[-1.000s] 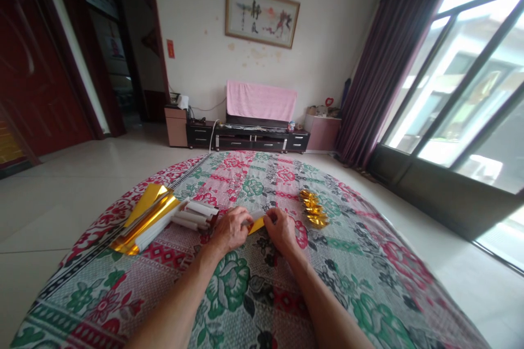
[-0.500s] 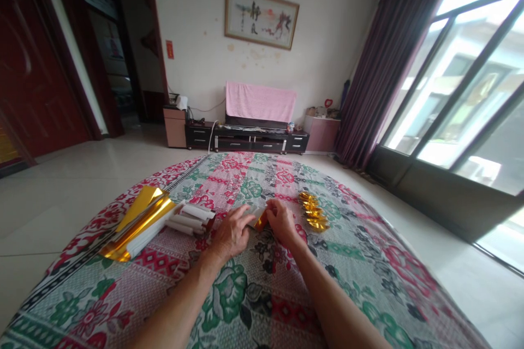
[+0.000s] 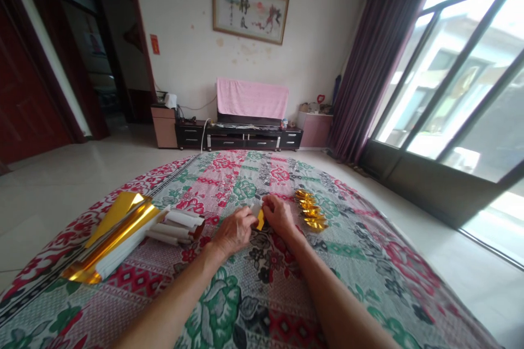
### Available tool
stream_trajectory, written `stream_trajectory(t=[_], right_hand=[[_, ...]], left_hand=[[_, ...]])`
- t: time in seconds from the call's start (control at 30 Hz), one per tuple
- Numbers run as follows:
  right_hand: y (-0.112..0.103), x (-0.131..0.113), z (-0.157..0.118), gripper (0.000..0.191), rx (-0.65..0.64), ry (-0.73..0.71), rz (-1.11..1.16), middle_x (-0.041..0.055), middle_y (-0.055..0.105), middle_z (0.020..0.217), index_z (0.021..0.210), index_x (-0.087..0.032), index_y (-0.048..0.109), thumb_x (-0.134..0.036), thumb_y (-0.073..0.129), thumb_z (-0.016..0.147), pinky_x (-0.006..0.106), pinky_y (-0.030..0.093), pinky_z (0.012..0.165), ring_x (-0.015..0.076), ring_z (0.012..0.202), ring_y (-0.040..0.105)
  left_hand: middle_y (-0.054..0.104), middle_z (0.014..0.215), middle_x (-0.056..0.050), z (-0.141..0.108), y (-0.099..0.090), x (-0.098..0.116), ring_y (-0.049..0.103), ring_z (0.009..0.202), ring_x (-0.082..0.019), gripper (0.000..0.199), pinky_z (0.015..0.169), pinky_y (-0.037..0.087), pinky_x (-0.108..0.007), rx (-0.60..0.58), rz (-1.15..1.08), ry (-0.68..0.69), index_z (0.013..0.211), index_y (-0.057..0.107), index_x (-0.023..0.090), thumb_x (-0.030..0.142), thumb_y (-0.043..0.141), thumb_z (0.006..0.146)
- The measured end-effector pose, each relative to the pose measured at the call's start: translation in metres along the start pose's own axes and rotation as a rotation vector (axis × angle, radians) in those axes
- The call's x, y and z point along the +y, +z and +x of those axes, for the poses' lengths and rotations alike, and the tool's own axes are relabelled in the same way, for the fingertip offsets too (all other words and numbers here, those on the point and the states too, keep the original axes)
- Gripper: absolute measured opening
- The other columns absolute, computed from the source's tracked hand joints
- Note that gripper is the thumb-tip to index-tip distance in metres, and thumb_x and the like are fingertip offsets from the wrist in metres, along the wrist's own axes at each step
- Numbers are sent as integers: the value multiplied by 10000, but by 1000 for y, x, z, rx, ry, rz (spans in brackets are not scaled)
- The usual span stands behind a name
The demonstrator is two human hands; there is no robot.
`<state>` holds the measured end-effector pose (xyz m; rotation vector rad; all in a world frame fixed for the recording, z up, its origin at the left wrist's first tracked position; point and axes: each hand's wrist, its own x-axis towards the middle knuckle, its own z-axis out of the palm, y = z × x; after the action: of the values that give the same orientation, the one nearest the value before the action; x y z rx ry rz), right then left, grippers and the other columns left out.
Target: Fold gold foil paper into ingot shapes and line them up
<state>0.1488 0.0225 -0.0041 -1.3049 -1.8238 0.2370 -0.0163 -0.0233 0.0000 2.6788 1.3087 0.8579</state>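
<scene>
Head view, left hand [image 3: 235, 230] now pinching gold paper [image 3: 261, 220], right hand [image 3: 280, 218] still pinching it

Home living room — framed calligraphy [image 3: 250, 9], purple curtains [image 3: 360, 60]

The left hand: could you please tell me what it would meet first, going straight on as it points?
The left hand would first meet the gold paper at its fingertips, then probably the right hand just beyond, though depth is hard to judge from this view.
</scene>
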Motion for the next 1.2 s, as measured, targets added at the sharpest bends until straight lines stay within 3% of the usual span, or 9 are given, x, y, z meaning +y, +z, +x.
stream_trajectory(t=[0.2, 0.3, 0.5, 0.83, 1.2], right_hand=[[5, 1, -5, 202, 65, -52, -49, 33, 621, 772, 837, -170, 625, -117, 476, 711, 239, 423, 678, 143, 699, 555], [2, 0, -7, 198, 83, -119, -52, 44, 605, 854, 821, -183, 623, -98, 491, 702, 257, 415, 763, 159, 828, 545], [-11, -4, -17, 213, -145, -208, -52, 7, 587, 703, 631, -187, 595, -32, 456, 672, 220, 406, 692, 122, 696, 537], [-22, -11, -30, 233, -179, -224, 13, 5, 628, 787, 634, -202, 610, -19, 468, 654, 230, 428, 761, 127, 762, 572], [-23, -13, -32, 113, -139, -193, -89, 48, 587, 868, 769, -188, 608, -127, 545, 698, 295, 410, 806, 168, 855, 537]], left_hand=[[555, 868, -44, 1, 7, -8, 527, 863, -149, 296, 795, 445, -258, 32, -69, 15, 851, 660, 190, 45, 420, 759], [561, 859, -41, 2, 9, -10, 528, 860, -150, 278, 791, 446, -265, 41, -75, 8, 851, 664, 193, 59, 436, 764], [566, 840, -40, 2, 9, -9, 527, 851, -155, 261, 780, 443, -278, 41, -62, 9, 821, 653, 181, 48, 442, 744], [612, 920, -26, 1, 6, -6, 514, 899, -166, 267, 822, 441, -292, 63, -71, 64, 795, 670, 198, 50, 453, 746], [642, 887, -17, 1, 8, -6, 527, 860, -157, 262, 817, 448, -289, 74, -93, 52, 796, 683, 198, 66, 462, 752]])
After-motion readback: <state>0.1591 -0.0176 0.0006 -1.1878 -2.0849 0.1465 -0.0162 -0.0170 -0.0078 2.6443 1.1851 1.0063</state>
